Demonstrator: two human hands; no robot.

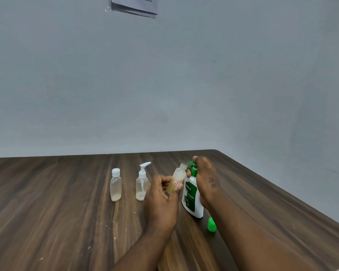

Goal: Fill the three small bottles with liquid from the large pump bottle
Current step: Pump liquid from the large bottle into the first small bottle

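Filling step: left hand (160,202) grips open small bottle (177,180), tilted, mouth at green nozzle; right hand (205,177) closed over pump bottle (192,200) head on bench (67,222). Next, likely: press pump, keep mouth aligned

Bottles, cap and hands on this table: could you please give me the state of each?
Capped bottle: upright, closed, nearly empty.
Small pump bottle: upright, closed, nearly empty.
Open bottle: uncapped, tilted, partly filled, in left hand.
Large pump bottle: upright, right hand on pump.
Green cap: off, on table.
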